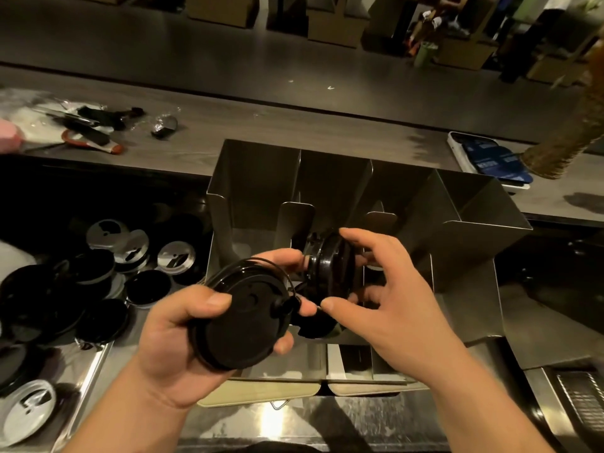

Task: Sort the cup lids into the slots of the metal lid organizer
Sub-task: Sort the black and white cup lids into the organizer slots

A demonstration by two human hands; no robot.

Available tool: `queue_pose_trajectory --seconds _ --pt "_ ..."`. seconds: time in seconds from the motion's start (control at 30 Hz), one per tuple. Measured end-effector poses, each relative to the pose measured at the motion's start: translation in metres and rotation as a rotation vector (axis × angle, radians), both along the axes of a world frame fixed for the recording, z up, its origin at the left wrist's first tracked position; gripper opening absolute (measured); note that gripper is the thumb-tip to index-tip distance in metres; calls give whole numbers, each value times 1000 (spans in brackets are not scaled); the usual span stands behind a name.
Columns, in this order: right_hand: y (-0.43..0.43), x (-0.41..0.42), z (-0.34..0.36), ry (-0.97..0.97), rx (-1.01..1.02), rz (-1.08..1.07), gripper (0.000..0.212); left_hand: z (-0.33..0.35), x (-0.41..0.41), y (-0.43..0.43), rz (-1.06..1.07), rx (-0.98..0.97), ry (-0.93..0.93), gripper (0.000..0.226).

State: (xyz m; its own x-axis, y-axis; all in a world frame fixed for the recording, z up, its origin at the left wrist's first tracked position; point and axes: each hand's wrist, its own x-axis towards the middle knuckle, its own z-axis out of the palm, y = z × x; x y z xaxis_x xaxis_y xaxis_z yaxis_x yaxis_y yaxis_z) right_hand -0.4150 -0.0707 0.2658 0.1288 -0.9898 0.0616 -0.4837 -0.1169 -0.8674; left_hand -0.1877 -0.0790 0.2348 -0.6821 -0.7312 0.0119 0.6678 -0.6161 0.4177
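Lids fill both hands; your left hand clamps a black lid stack, your right hand pinches a smaller stack over the metal lid organizer, seemingly its middle slot; loosen early and they scatter.

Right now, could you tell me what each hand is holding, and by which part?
Left hand: a black lid stack, gripped around its rim. Right hand: a smaller black lid stack, fingertips on its edges.
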Motion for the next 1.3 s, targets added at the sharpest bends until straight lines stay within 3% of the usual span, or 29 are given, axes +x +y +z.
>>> queue_pose_trajectory --seconds 0.13,0.3,0.53,0.6,0.73,0.83,1.0,1.3 --pt "-1 6 -3 196 -56 -80 68 0 5 -2 -11 4 31 74" --pt "-3 9 -10 421 -108 -139 71 -8 10 -1 85 -63 -67 72" --pt "-11 8 -7 331 -61 -224 70 -1 13 2 396 -12 -348 76" --pt "-11 13 -5 395 -63 -185 70 0 15 1 443 32 -371 75" --pt "-12 32 -15 893 -45 38 65 0 17 1 462 72 -379 74" --pt "-17 39 -26 1116 32 131 57 -2 15 1 451 93 -380 73" --pt "-23 49 -32 1177 7 96 49 -6 13 -3 421 113 -379 75" --pt "-37 49 -49 1320 -19 225 34 -8 13 -10 411 99 -378 75"
